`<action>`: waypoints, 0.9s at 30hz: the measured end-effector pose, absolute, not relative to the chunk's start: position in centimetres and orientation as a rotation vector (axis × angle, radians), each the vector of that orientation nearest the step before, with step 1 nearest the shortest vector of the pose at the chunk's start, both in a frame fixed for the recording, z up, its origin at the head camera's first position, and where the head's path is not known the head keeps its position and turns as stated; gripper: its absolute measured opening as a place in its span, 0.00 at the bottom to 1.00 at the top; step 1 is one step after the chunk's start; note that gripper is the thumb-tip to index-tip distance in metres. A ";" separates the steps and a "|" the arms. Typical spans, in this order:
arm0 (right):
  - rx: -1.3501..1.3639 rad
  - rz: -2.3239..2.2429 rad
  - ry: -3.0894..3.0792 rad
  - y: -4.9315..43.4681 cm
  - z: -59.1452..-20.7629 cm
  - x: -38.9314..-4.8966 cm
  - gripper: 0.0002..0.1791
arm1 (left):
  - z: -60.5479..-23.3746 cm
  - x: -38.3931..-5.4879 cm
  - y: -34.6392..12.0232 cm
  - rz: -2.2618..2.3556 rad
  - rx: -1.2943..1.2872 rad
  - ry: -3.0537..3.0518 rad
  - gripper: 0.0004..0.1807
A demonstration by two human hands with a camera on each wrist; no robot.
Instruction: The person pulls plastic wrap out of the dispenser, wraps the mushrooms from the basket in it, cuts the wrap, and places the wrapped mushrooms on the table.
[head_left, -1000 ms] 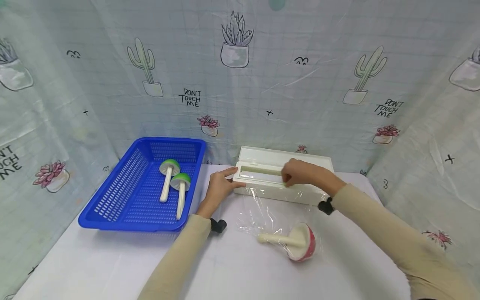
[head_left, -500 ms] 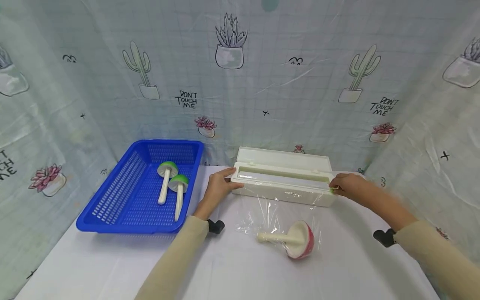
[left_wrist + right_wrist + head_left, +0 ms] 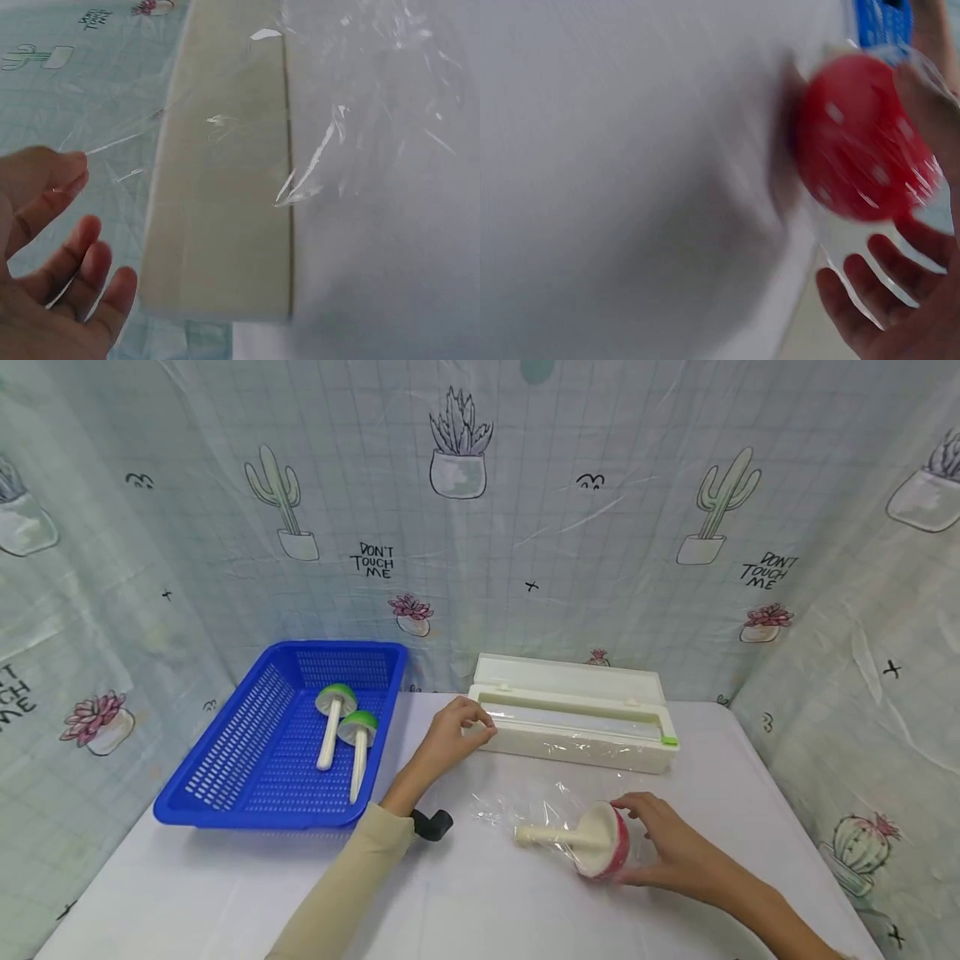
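A toy mushroom [image 3: 609, 843] with a red spotted cap and pale stem lies on its side under clear plastic wrap [image 3: 498, 806]. My right hand [image 3: 678, 856] spans the cap from the right, thumb at its near edge and fingers at the far edge. In the right wrist view, the red cap [image 3: 859, 139] sits between thumb and index finger; the other fingers are spread below. My left hand [image 3: 448, 735] pinches a corner of the wrap between thumb and index finger, by the left end of the white wrap dispenser [image 3: 573, 749]. The left wrist view shows the film [image 3: 330, 142] stretched from that pinch.
The dispenser's lid [image 3: 570, 678] stands open behind its roll, and a green slide cutter [image 3: 670, 741] sits at its right end. At left is a blue basket [image 3: 202, 818] with two green-capped toy mushrooms [image 3: 335, 718]. A printed curtain [image 3: 480, 568] surrounds the white table [image 3: 480, 918].
My right hand slid the green cutter to the dispenser's right end, let go and moved to the red mushroom cap. My left hand went from holding the dispenser's left end to pinching the wrap.
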State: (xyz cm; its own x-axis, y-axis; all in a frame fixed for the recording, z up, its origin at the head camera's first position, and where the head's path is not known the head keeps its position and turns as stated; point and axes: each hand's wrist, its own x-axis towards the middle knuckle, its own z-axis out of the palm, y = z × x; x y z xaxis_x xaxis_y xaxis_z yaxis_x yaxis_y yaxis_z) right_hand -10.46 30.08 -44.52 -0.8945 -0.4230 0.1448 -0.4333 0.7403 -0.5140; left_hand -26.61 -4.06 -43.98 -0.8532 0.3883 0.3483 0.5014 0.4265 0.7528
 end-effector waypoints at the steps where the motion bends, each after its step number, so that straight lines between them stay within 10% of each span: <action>1: 0.683 0.872 -2.915 29.7 -45.0 -10.4 0.49 | -43.6 -26.3 -4.0 -1.499 -0.862 -2.546 0.03; 8: 0.615 0.983 -2.894 28.8 -45.5 -10.9 0.48 | -41.0 -24.8 -4.5 -2.075 -1.396 -2.583 0.10; 17: 0.562 1.030 -2.990 28.8 -45.1 -11.0 0.49 | -38.6 -25.7 0.4 -1.522 -1.234 -3.100 0.40; 27: 0.545 0.960 -3.036 28.6 -44.3 -11.4 0.47 | -38.3 -25.2 7.5 -0.848 -1.545 -2.988 0.06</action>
State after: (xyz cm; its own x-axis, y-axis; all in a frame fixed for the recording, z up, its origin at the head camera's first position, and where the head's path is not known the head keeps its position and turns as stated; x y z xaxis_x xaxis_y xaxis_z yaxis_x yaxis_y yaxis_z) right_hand -11.44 28.60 -44.27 -0.9392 -0.3429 0.0170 -0.2904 0.7670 -0.5722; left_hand -25.25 7.47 -38.26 -0.5606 0.8255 -0.0653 0.6682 0.4975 0.5532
